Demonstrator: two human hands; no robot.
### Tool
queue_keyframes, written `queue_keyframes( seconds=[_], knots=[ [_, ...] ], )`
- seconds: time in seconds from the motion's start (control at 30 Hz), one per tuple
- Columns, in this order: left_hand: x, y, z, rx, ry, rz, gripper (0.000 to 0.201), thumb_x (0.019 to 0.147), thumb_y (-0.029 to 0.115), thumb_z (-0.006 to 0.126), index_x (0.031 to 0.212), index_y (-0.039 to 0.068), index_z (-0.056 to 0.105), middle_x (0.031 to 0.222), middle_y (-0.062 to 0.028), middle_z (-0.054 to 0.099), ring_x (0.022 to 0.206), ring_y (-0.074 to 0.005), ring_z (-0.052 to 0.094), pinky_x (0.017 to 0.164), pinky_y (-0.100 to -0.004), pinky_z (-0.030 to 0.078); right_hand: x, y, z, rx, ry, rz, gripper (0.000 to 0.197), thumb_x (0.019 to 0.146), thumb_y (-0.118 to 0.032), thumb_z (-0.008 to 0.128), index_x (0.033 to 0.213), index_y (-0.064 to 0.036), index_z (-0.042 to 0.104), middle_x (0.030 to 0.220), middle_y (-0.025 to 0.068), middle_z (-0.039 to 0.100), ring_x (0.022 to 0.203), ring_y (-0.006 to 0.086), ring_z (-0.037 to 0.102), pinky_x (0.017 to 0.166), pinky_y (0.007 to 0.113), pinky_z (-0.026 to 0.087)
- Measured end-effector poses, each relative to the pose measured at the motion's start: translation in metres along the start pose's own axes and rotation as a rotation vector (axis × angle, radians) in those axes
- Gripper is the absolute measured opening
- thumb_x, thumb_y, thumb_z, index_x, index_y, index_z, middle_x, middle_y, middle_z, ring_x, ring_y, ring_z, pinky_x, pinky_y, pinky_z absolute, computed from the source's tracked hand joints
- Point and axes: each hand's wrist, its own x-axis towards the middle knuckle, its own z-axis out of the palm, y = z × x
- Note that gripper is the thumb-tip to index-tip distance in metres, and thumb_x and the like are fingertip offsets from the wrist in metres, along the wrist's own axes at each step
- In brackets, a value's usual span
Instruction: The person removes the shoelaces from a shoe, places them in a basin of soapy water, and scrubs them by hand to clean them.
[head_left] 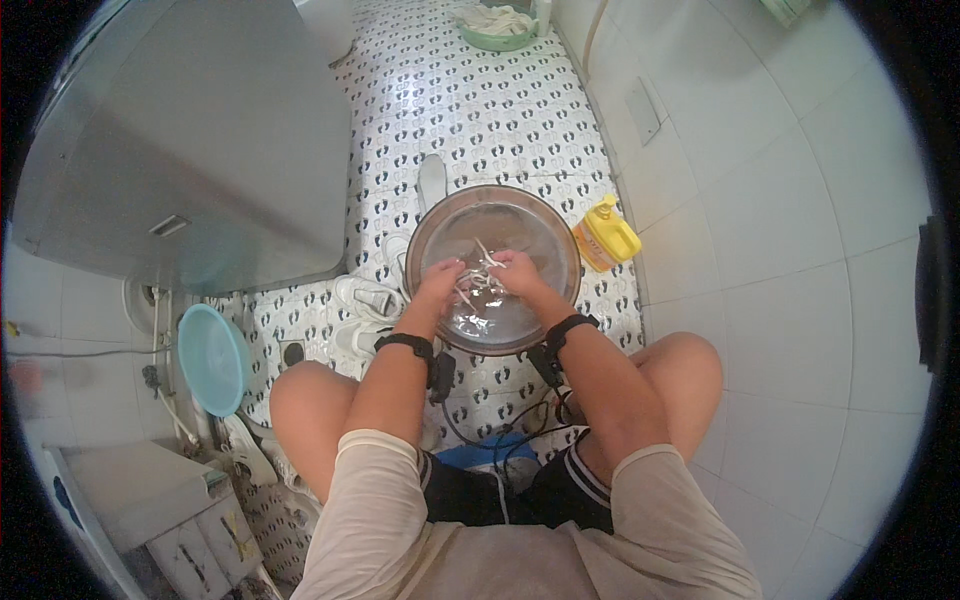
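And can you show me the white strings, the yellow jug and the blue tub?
White strings (pixel 482 281): head view, on the tangled strands between the hands.
Yellow jug (pixel 608 238): head view, on its front.
Blue tub (pixel 214 362): head view, on its bare inside.

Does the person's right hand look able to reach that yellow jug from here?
Probably yes: the yellow jug sits just right of the basin, with only the basin's rim seen between it and the right hand. That hand seems to hold white laces, so it would likely have to release them.
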Motion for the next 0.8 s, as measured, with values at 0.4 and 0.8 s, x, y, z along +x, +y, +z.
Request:
queue_keyframes(
  seconds=[0.4, 0.8],
  knots=[
    [0.000, 0.016, 0.016, -0.183, 0.005, 0.039, 0.030, 0.082, 0.002, 0.050, 0.111, -0.003, 0.045, 0.092, -0.0146, 0.057, 0.080, -0.0224, 0.061, 0.067, -0.0289, 0.055, -0.007, -0.034, 0.004, 0.181, 0.029, 0.124, 0.022, 0.078, -0.020, 0.062, 0.088, -0.0017, 0.058, 0.066, 0.0094, 0.059, 0.050, 0.0158, 0.055, 0.044, 0.028, 0.045],
    [0.027, 0.010, 0.012, -0.031, 0.147, 0.014, 0.023, 0.084, 0.019, 0.052, 0.103, 0.007, 0.052, 0.090, -0.0069, 0.056, 0.074, -0.0209, 0.055, 0.061, -0.0398, 0.050, -0.008, -0.060, -0.003, 0.256, 0.003, 0.161, 0.034, 0.073, -0.026, 0.066, 0.092, 0.0006, 0.058, 0.079, 0.0095, 0.059, 0.069, 0.0156, 0.056, 0.055, 0.032, 0.049]
  ],
)
